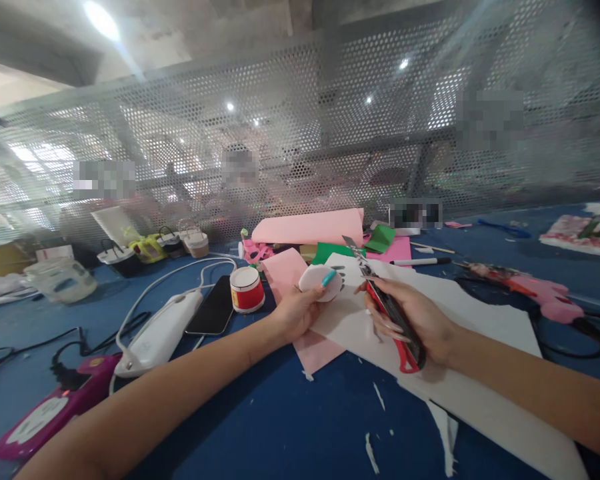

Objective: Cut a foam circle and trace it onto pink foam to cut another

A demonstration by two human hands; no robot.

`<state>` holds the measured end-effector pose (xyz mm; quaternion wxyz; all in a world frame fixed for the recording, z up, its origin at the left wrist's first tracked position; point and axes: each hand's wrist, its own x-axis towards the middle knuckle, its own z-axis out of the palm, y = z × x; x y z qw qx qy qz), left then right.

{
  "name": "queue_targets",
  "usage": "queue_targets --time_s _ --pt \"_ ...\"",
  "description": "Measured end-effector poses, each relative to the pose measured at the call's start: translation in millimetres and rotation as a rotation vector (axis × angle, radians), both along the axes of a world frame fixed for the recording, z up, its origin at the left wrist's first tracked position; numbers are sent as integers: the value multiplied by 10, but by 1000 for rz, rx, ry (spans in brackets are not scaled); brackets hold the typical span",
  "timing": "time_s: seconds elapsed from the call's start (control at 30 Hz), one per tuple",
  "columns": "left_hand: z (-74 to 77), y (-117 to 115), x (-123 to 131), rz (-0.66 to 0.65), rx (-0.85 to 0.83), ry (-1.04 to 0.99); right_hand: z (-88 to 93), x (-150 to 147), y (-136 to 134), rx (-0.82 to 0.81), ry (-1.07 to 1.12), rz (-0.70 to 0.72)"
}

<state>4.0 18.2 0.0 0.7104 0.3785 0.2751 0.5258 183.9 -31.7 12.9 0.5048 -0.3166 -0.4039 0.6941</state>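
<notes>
The person's left hand [303, 308] pinches a rounded white piece [310, 277] by its near edge, above a pink sheet [323, 350] and white sheets [460, 300]. The right hand [425, 317] grips a red-and-black utility knife [391, 307], blade exposed, just right of that piece. A red-and-white tub [247, 297] stands beside a black smartphone [213, 308] on the blue tabletop [290, 420].

A tabletop [280, 413] holds, left to right, a phone [213, 307], a tub [247, 298], paper [475, 300] beneath a knife [391, 305], and a glue gun [555, 293]; mesh [300, 133] stands behind.
</notes>
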Motion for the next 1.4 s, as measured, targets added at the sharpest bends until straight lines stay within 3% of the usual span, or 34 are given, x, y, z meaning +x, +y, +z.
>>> queue_targets --time_s 0.4,0.67,1.03,1.23,1.4 --pt "-15 -41 21 32 105 57 -7 28 -18 50 4 126" --pt "-63 7 13 -17 153 55 -37 43 -11 85 -51 306" --pt "-35 -27 26 12 196 141 4 36 -25 31 -67 299" --pt "-69 -31 28 17 238 168 -4 52 -14 49 -76 367" --pt "-126 -18 25 58 245 304 -26 69 6 62 -84 437"
